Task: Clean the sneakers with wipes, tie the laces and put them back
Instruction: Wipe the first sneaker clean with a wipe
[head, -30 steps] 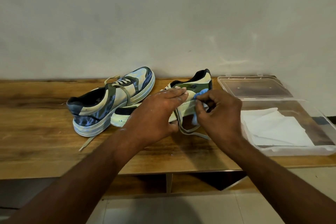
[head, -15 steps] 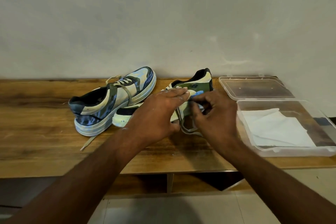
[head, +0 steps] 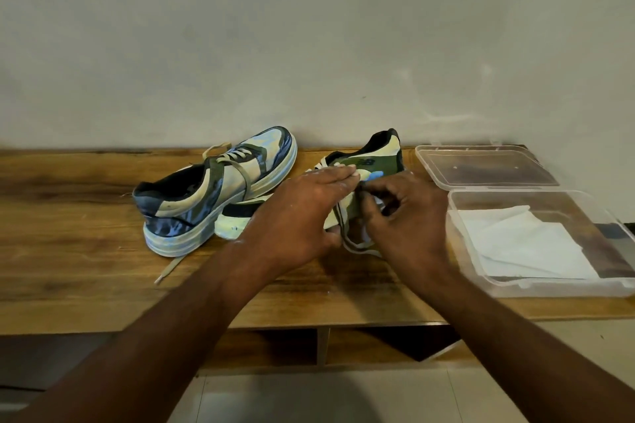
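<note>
Two sneakers lie on a wooden shelf top. The left sneaker, blue and cream, rests on its sole with loose laces. The right sneaker, green and cream, is partly hidden under my hands. My left hand lies flat over its upper, pressing it down. My right hand pinches a lace of that sneaker, and a loop of lace hangs below my fingers. A bit of white wipe shows under my right fingers.
A clear plastic box with white wipes stands at the right, its open lid lying behind it against the wall. The shelf's front edge runs just below my wrists, with open compartments underneath.
My right hand has shifted slightly left and closer to my left hand along the lace. The left hand and both sneakers have hardly moved.
</note>
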`<action>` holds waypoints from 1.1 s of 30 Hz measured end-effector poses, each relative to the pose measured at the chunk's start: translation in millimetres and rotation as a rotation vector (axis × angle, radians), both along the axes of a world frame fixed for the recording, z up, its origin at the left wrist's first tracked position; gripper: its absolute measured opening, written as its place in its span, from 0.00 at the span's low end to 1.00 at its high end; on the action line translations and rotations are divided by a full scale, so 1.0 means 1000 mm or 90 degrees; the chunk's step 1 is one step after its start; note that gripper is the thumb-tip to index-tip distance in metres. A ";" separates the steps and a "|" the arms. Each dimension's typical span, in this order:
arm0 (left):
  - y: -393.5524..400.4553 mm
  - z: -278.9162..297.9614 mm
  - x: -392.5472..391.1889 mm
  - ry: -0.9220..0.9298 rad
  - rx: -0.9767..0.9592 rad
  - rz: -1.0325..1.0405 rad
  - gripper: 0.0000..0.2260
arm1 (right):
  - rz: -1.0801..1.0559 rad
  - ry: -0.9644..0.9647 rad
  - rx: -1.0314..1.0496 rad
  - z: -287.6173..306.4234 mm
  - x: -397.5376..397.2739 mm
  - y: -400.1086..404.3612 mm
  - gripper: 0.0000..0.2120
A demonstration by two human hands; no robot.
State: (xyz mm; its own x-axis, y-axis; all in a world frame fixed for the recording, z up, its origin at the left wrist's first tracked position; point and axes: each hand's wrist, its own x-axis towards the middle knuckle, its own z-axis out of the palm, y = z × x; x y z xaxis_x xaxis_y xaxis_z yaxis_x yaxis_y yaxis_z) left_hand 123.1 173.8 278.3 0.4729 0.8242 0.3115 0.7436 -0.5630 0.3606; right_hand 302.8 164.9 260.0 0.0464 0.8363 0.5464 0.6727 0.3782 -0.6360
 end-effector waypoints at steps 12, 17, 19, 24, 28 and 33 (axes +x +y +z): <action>-0.001 -0.008 -0.005 0.031 0.007 -0.032 0.37 | -0.111 0.043 0.013 0.012 0.029 0.021 0.06; -0.002 -0.011 -0.004 0.051 0.013 -0.042 0.37 | -0.009 -0.037 0.041 0.009 0.003 0.010 0.07; -0.003 -0.011 -0.005 0.049 0.020 -0.043 0.37 | -0.021 -0.042 0.038 0.012 0.011 0.015 0.07; -0.004 -0.014 -0.005 0.045 0.034 -0.052 0.37 | -0.127 0.024 0.019 0.017 0.041 0.027 0.05; -0.001 -0.014 -0.005 0.048 0.031 -0.047 0.38 | -0.056 -0.001 0.027 0.010 0.017 0.015 0.07; -0.003 -0.014 -0.005 0.055 0.036 -0.046 0.37 | -0.022 -0.041 0.049 0.009 0.012 0.017 0.07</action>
